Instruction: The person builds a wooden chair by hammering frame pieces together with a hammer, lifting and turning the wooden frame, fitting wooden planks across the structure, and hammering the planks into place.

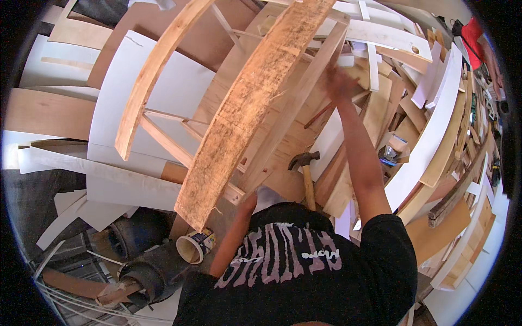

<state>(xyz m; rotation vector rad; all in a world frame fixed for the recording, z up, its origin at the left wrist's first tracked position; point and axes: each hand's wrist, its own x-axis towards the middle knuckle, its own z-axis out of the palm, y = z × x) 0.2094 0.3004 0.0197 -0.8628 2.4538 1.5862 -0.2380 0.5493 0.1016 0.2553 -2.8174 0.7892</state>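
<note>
The left grip (249, 205) is at the near end of the wooden frame (250, 114), its fingers mostly hidden; I cannot tell whether they are closed on the wood. The right grip (341, 86) is blurred, just beside the frame's far end, on its right; whether it is open or closed, or touching the wood, I cannot tell.

The frame runs from the left grip up toward the right one. Its broad, rough board lies left of both grips, with a narrower bar (142, 89) farther left and slats (166, 141) between. Below the right grip, and to the right of the left one, is a hammer (307, 175), handle toward the person. A thin reddish stick (319, 116) lies just below and left of the right grip. Left of and below the left grip, a bucket (210, 240) lies tipped. Scrap boards (375, 114) are heaped right of the right grip.
</note>
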